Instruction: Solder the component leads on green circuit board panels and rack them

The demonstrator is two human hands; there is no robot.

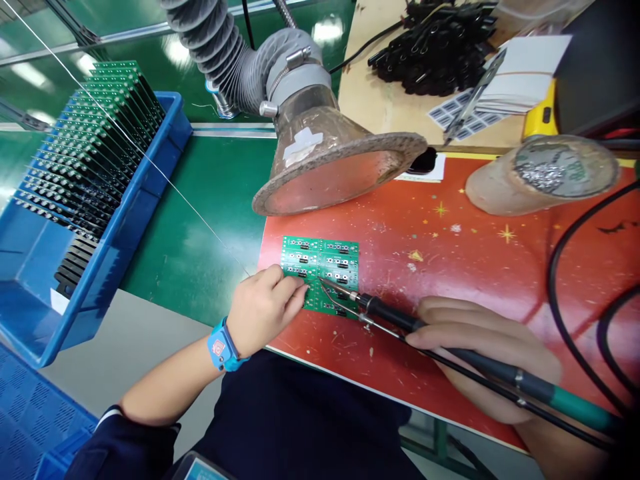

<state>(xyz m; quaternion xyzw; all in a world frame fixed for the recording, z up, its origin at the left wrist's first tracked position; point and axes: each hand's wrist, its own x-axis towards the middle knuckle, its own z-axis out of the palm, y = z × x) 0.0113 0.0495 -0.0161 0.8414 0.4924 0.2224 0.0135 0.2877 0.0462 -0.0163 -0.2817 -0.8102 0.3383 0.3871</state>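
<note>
A green circuit board with rows of small black and white parts lies on the red mat. My left hand, wearing a blue wristband, rests over the board's left edge, thumb and forefinger pinched together. A thin pale wire, which looks like solder wire, slants from the upper left to this hand; its end at the fingertips is hidden. My right hand is closed around a soldering iron. Along the iron runs a thin tube with a bent metal nozzle. Both tips are over the board, just right of my left fingertips.
A fume hood on a grey hose hangs close behind the board. A blue bin on the left holds upright circuit boards. A tub with silvery bits and a black cable are at right. Black parts lie behind.
</note>
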